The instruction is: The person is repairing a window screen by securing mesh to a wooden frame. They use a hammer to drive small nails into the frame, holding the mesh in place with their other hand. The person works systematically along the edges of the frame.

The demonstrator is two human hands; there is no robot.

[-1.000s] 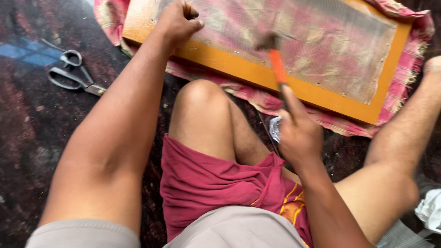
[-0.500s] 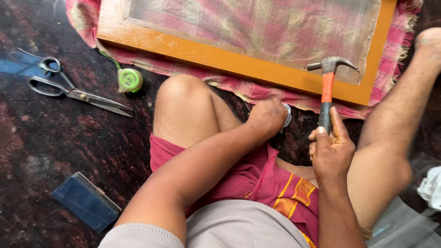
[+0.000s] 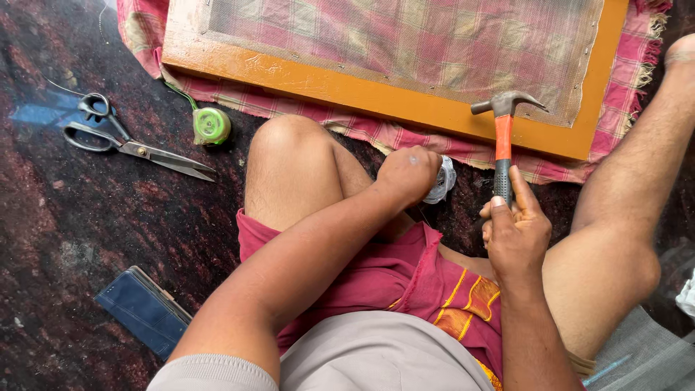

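- The hammer (image 3: 502, 137) is showing a dull grey metal head, a glossy orange shaft and a dark, ribbed rubbery grip.
- The frame (image 3: 362, 90) is looking like wood under smooth, slightly scuffed orange paint.
- The mesh (image 3: 405, 43) stretched over it is appearing as a fine, matt, see-through weave.
- The checked cloth (image 3: 405, 137) is lying soft and matt, with frayed fringes.
- The scissors (image 3: 130, 141) are gleaming as bare metal.
- The floor (image 3: 87, 217) is shining like polished dark stone with reddish mottling.
- The small bag (image 3: 441, 181) is glinting as thin clear plastic.
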